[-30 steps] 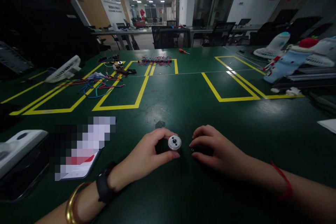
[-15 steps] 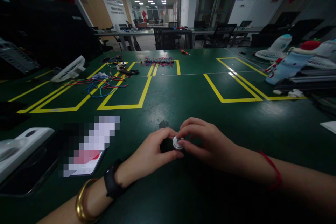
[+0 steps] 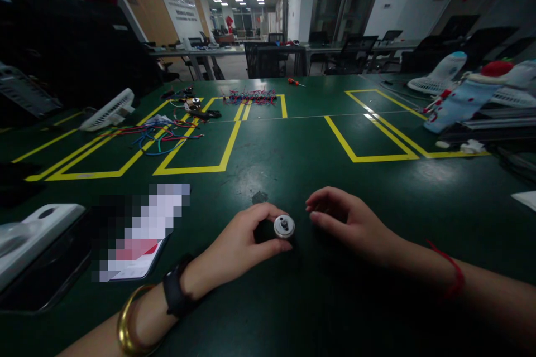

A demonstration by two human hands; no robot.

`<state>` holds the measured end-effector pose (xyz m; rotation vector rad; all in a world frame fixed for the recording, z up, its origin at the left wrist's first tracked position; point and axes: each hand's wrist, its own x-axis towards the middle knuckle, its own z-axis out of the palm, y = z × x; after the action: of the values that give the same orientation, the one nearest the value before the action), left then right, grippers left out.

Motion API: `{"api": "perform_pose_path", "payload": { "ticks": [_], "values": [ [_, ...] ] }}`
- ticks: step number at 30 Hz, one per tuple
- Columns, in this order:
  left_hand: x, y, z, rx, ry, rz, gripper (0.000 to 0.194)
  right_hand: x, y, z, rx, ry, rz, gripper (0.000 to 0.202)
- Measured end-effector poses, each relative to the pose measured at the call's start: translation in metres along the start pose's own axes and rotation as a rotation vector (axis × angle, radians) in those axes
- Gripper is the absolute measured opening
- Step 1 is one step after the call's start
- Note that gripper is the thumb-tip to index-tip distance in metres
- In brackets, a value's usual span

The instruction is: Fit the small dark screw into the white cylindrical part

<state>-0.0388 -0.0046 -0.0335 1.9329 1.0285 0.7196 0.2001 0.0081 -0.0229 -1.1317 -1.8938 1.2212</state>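
A small round metal part with a short central shaft and dark holes on its top face is at the lower middle of the view. My left hand grips its side between thumb and fingers. Right of it, my right hand hovers apart from the part, fingers curved and a gap between thumb and fingertips, with nothing in it. Below both hands is the dark green table.
A phone with a blurred screen lies left of my left hand. Farther back are loose wires, a row of wired parts, an orange screwdriver, yellow tape outlines and a white fan. A blue bag-like item stands at right.
My right hand has let go of the top of the round part and moved right, uncovering its face and shaft. My left hand has stayed in nearly the same place.
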Motion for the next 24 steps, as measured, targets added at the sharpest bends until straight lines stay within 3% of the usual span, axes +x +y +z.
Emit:
{"api": "perform_pose_path", "payload": {
  "ticks": [4, 13, 19, 24],
  "values": [
    [0.000, 0.000, -0.001, -0.004, -0.015, -0.004, 0.027, -0.004, 0.021, -0.007, 0.278, 0.135, 0.176, 0.021],
    [-0.001, -0.001, -0.002, 0.008, -0.022, -0.017, 0.029, -0.005, 0.019, -0.008, 0.435, 0.172, 0.226, 0.022],
    [-0.001, 0.000, -0.002, 0.011, -0.025, -0.022, 0.026, -0.003, 0.018, -0.008, 0.320, 0.105, 0.199, 0.020],
    [0.000, -0.001, -0.001, 0.006, -0.025, -0.015, 0.025, -0.002, 0.005, -0.002, -0.066, -0.043, -0.010, 0.008]
  ]
}}
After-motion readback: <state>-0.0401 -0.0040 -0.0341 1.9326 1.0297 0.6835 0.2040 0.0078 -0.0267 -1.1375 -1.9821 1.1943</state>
